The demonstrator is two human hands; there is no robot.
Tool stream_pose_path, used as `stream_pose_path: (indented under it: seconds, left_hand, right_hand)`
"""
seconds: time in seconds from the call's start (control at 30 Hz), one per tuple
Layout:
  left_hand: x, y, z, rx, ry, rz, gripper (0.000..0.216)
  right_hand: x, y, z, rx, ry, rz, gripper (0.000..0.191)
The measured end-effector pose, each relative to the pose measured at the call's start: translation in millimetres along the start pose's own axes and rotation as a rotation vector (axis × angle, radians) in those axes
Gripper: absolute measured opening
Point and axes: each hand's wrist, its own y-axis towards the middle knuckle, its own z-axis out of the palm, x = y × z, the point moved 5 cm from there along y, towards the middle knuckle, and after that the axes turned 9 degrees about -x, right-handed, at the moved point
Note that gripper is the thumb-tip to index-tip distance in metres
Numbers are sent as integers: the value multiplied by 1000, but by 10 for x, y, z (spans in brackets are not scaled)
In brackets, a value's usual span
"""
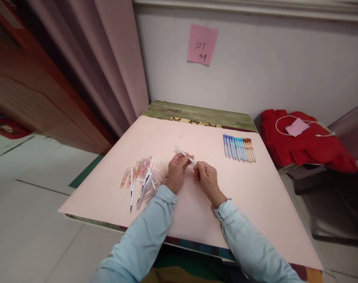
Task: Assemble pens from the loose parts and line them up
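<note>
Both hands hold one thin white pen (182, 152) over the middle of the pink sheet (255, 196). My left hand (177, 172) is closed around its middle, and the pen's far end sticks out up and to the left. My right hand (206, 179) pinches the near end. A loose pile of pen parts and pinkish pen barrels (141, 177) lies just left of my left hand. A neat row of assembled blue and orange pens (239, 148) lies at the far right of the sheet.
The pink sheet covers a small table (196, 112) pushed against a white wall bearing a pink sticky note (202, 44). A red cloth (302, 143) with a white cable lies to the right. A curtain (114, 70) hangs at the left.
</note>
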Motion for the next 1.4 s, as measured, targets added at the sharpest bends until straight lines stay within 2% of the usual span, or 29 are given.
stream_pose_path:
  seconds: [0.07, 0.13, 0.3, 0.47, 0.57, 0.77, 0.87, 0.97, 1.07, 1.13, 1.23, 1.4]
  left_hand:
    - [17, -2, -4, -8, -17, -15, 18]
    - [26, 0, -11, -25, -39, -19, 19]
    - [28, 2, -7, -24, -43, -13, 20]
    - [18, 6, -10, 5, 26, 14, 19]
    - [20, 14, -23, -10, 44, 31, 20]
    - [19, -39, 34, -5, 198, 74, 28]
    - [25, -83, 79, 22, 300, 75, 36]
    - [35, -96, 93, 33, 359, 91, 36]
    - [51, -76, 80, 21, 381, 118, 28]
    - [61, -63, 78, 18, 396, 130, 26]
    - [62, -80, 90, 11, 418, 124, 24]
    - [10, -322, 76, -40, 420, 44, 19]
  right_hand:
    - [-18, 4, 8, 5, 4, 9, 44]
    - [-27, 12, 7, -15, 21, 7, 38]
    - [13, 26, -49, -138, 19, -47, 30]
    - [-4, 23, -68, -82, -20, -13, 30]
    - [11, 25, -76, -59, -164, -67, 30]
    - [280, -15, -104, -106, -565, -340, 23]
    - [372, -72, -351, -116, -710, -339, 18]
    - [367, -171, -935, -259, -782, -219, 21]
    - [247, -301, -1579, -399, -881, -5, 26]
    - [158, -368, -1860, -438, -946, 103, 27]
    - [74, -388, -1988, -427, -1020, 149, 27]
    - [45, -358, -1945, -412, -1071, 144, 29]
